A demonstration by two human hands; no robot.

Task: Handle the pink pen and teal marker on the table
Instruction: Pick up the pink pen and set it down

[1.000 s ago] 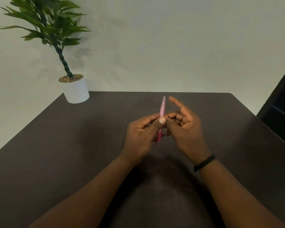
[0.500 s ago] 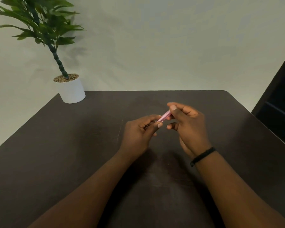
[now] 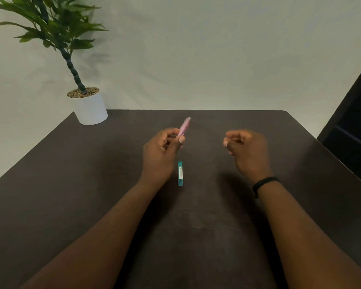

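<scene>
My left hand (image 3: 162, 155) holds the pink pen (image 3: 184, 126) above the dark table (image 3: 71, 184); the pen's free end points up and away, tilted slightly right. The teal marker (image 3: 180, 173) lies flat on the table just right of my left wrist, its long axis pointing away from me, a white label on its barrel. My right hand (image 3: 246, 151) hovers to the right with fingers loosely curled and nothing in it; it looks blurred. A black band (image 3: 265, 183) circles the right wrist.
A white pot (image 3: 91, 110) with a green plant (image 3: 50, 28) stands at the table's far left corner. A pale wall (image 3: 217, 59) rises behind the table. A dark panel (image 3: 354, 122) stands past the right edge.
My right hand has let go of the pink pen and swung away to the right. The left hand keeps the pen. The teal marker, hidden under my hands before, now shows on the table.
</scene>
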